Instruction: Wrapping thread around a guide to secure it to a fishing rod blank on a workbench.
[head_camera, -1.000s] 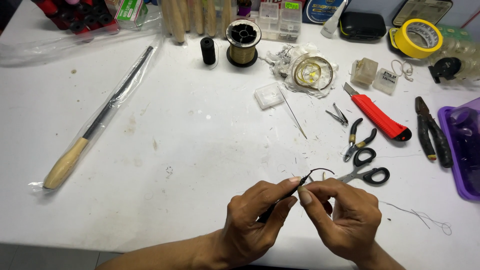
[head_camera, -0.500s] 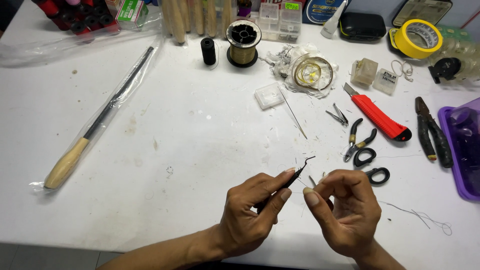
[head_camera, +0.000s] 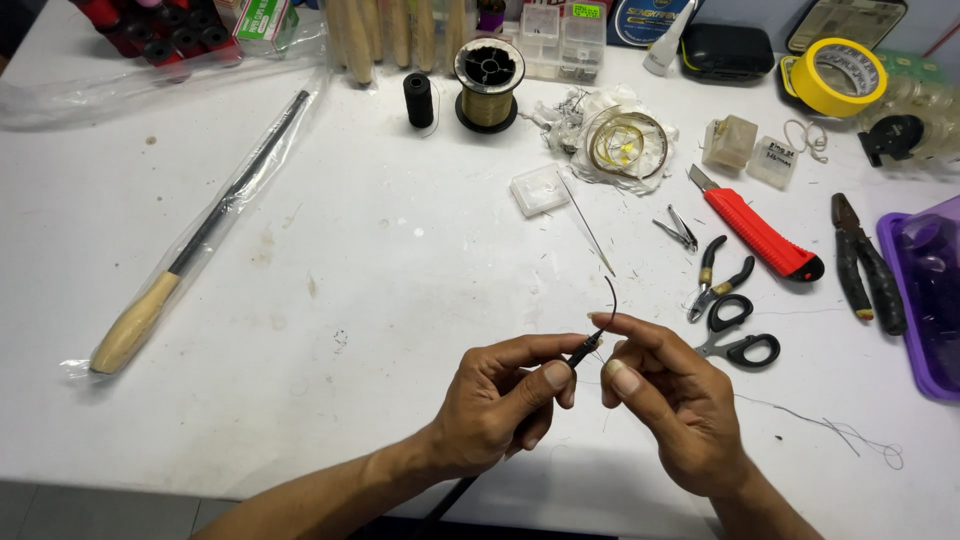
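On the worktop (head_camera: 300, 400), the left hand (head_camera: 495, 410) and right hand (head_camera: 670, 400) meet at the near edge, pinching a thin rod (head_camera: 585, 348) between them. Scissors (head_camera: 735, 335) lie just right of the hands, small pliers (head_camera: 720, 280) behind those, a utility knife (head_camera: 760, 235) farther back. A bagged file (head_camera: 200, 240) lies far left.

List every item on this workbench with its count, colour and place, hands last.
thin rod: 1, black, pinched between both hands
file in plastic sleeve: 1, black, wooden handle, left
thread spool: 1, black, top centre
line spool: 1, gold, beside it
utility knife: 1, red, right
scissors: 1, black, by right hand
small pliers: 1, black, above scissors
large pliers: 1, black, far right
tape roll: 1, yellow, top right
tray: 1, purple, right edge
table: 1, white
left hand: holds rod
right hand: pinches rod tip
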